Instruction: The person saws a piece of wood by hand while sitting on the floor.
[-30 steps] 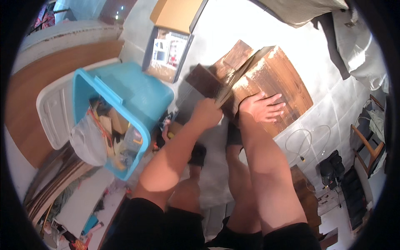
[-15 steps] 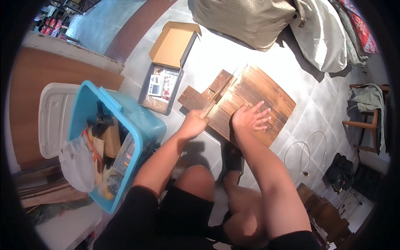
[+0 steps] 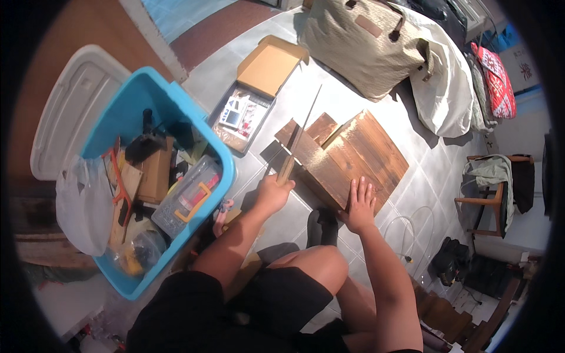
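A brown wooden board (image 3: 356, 159) lies on the tiled floor in front of me, with a cut running into it and pale sawdust along the cut. My left hand (image 3: 272, 191) grips the wooden handle of a hand saw (image 3: 297, 138), whose thin blade points away across the board. A smaller offcut piece (image 3: 322, 126) sits at the board's far left. My right hand (image 3: 359, 203) presses flat on the board's near edge, fingers spread. My bent knee (image 3: 318, 265) is just below both hands.
A blue plastic bin (image 3: 206, 147) full of tools and boxes stands at my left, its white lid (image 3: 73, 112) beyond it. An open cardboard box (image 3: 259, 88) lies further out. Large bags (image 3: 376, 47) sit behind the board. A wooden chair (image 3: 488, 188) stands at right.
The saw has been drawn back toward me along the cut. My right hand slid from the board's top to its near edge. The head camera has tilted, bringing more of the bin into view.
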Available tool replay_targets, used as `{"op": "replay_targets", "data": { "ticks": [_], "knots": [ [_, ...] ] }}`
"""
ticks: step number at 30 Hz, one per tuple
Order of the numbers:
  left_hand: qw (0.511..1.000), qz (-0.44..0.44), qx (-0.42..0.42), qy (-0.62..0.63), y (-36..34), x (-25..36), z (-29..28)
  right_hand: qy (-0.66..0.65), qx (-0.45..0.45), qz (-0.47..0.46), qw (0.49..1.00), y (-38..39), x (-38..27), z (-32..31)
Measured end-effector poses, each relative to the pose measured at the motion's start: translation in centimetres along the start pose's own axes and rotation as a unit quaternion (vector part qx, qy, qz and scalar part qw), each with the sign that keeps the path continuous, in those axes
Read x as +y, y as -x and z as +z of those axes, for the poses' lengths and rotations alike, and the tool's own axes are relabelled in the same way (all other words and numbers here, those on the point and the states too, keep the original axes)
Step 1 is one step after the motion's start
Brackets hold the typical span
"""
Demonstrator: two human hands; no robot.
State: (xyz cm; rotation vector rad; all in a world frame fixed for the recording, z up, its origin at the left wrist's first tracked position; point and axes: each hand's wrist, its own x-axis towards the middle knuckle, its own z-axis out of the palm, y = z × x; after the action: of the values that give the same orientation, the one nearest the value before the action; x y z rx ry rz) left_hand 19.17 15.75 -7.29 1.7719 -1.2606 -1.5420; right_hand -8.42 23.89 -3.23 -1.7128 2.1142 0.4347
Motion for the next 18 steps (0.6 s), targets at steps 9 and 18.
{"op": "replay_targets", "data": {
  "ticks": [9,18],
  "knots": [
    [0.996,-0.008,-0.039,0.077,5.8,-0.8,-1.7,0.007,0.012,-0.023,1.000,0.5,6.4,2.2],
    [0.989,-0.005,-0.044,0.139,7.4,-4.1,-1.0,0.011,0.050,-0.036,0.998,0.3,6.4,3.6]
  ]
}}
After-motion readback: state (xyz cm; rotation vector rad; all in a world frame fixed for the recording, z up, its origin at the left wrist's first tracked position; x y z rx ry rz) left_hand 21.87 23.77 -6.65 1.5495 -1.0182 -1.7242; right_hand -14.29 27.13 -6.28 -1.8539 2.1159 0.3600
